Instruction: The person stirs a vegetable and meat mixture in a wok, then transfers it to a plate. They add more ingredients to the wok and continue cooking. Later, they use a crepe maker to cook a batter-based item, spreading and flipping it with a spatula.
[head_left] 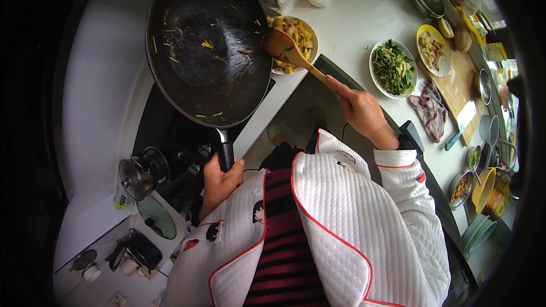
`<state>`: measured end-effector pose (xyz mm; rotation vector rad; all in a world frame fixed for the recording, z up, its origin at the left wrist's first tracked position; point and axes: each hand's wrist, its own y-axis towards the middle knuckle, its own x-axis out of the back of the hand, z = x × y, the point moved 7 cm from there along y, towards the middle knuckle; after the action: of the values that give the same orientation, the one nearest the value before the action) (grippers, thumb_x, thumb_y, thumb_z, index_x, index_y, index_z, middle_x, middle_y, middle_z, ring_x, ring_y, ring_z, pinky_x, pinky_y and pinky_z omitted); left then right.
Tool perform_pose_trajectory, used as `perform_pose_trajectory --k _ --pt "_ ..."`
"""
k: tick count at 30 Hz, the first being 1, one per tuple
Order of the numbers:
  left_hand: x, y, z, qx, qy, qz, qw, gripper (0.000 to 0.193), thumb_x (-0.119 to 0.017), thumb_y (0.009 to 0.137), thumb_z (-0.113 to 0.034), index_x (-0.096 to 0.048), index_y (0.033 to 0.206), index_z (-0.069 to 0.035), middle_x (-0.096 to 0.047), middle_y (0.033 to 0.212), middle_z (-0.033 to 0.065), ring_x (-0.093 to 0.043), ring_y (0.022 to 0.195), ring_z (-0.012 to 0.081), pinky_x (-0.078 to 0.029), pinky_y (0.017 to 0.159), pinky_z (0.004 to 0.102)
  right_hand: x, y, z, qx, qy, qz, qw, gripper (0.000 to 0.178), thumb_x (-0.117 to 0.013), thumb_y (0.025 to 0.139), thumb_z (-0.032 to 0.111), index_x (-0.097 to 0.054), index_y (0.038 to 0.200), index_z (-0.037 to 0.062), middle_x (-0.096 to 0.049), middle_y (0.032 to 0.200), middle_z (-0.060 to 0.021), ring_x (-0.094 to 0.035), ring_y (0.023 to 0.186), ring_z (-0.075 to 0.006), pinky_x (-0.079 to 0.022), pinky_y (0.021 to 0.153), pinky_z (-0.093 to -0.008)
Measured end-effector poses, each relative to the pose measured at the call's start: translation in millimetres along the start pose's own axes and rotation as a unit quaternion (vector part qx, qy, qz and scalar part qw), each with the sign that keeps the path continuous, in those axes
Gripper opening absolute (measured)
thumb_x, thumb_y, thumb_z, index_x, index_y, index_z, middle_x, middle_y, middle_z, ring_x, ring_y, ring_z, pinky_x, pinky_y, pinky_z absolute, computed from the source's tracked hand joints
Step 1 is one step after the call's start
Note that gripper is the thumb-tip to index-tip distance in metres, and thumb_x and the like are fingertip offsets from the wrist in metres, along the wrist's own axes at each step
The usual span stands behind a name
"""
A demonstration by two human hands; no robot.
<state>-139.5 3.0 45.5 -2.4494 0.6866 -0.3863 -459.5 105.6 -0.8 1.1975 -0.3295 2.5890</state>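
Observation:
My left hand (220, 181) grips the black handle of a large dark wok (205, 74), which is tilted so its inside faces me. Bits of green and a few yellow scraps cling to its oily surface. In my right hand (364, 111) is a wooden spatula (290, 52), its broad blade at the wok's right rim. Beneath the blade, partly covered by it and the wok, stands a white bowl (316, 45) of cooked food (294, 27) in yellow and brown pieces.
On the right counter are a plate of green vegetables (393, 68), a yellow-rimmed plate (422, 29), a crumpled cloth (427, 111) and a knife (465, 116) on a cutting board (455, 79). A glass lid (156, 217) lies at lower left, near a black stove (165, 119).

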Motion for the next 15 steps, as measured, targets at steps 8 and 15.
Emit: perform_pose_trajectory --k 8,15 --pt "1.3 -4.7 0.0 -0.013 0.04 0.005 0.999 0.017 -0.064 0.09 0.0 -0.05 0.083 -0.006 -0.049 0.064 -0.0037 -0.045 0.053 0.0035 -0.036 0.049 0.0225 -16.6 17.2 20.4 0.095 0.164 0.009 0.982 0.048 -0.057 0.096 0.006 -0.054 0.143 0.0117 -0.06 0.072 -0.0227 -0.058 0.058 -0.0352 -0.048 0.061 -0.0411" --pt "7.5 -3.4 10.8 -0.017 0.027 -0.014 0.999 0.018 -0.065 0.09 0.001 -0.05 0.083 -0.006 -0.048 0.067 -0.0044 -0.044 0.054 0.0024 -0.035 0.05 0.0222 2.2 7.8 -2.4 -0.014 0.066 -0.001 0.998 0.046 -0.057 0.096 0.009 -0.055 0.142 0.0132 -0.062 0.076 -0.0241 -0.06 0.063 -0.0381 -0.049 0.062 -0.0446"
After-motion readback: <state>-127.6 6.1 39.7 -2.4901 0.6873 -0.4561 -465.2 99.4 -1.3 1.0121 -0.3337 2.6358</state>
